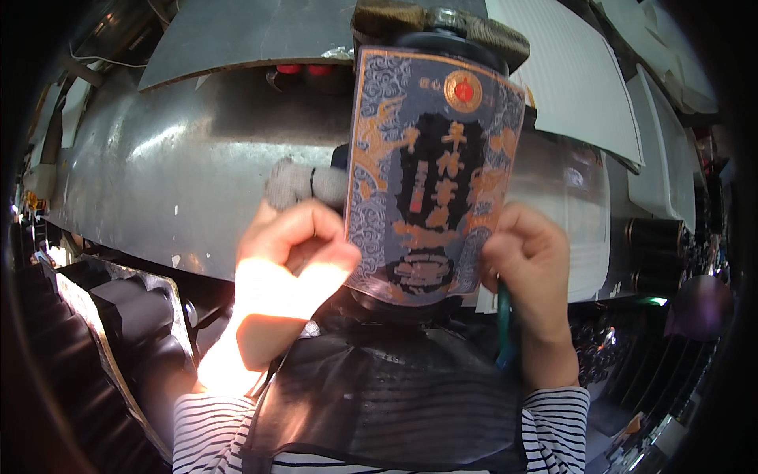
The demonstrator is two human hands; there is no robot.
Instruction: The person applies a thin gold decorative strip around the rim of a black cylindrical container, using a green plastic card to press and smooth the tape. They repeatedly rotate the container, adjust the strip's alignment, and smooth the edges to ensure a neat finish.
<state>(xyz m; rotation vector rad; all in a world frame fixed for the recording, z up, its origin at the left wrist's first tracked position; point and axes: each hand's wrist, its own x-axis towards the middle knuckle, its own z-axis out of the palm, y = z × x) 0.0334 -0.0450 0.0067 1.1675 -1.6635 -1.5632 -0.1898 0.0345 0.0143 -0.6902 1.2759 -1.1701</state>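
Note:
A printed decal sheet (370, 234) with gold and grey ornament, a red seal and writing is stretched between my hands. Its left edge is pinched between thumb and finger of my left hand (296, 249), which is partly in bright sunlight. My right hand (527, 260) grips the lower right edge. A thin green strip or handle (504, 320) hangs below that hand; whether it is held is hard to tell. Behind the sheet, a black cylindrical vessel (453, 44) is mostly hidden. Grey knitted fabric with a black band (290, 186) shows beside my left fingers; I cannot tell if it is worn.
Wooden blocks (388, 18) sit at the vessel's far end. A metal worktop (136, 172) spans the left, with a raised board (254, 35) beyond. White sheets (574, 77) are stacked at right near a white tray (657, 148). Black cylinders (127, 302) stand in a left crate.

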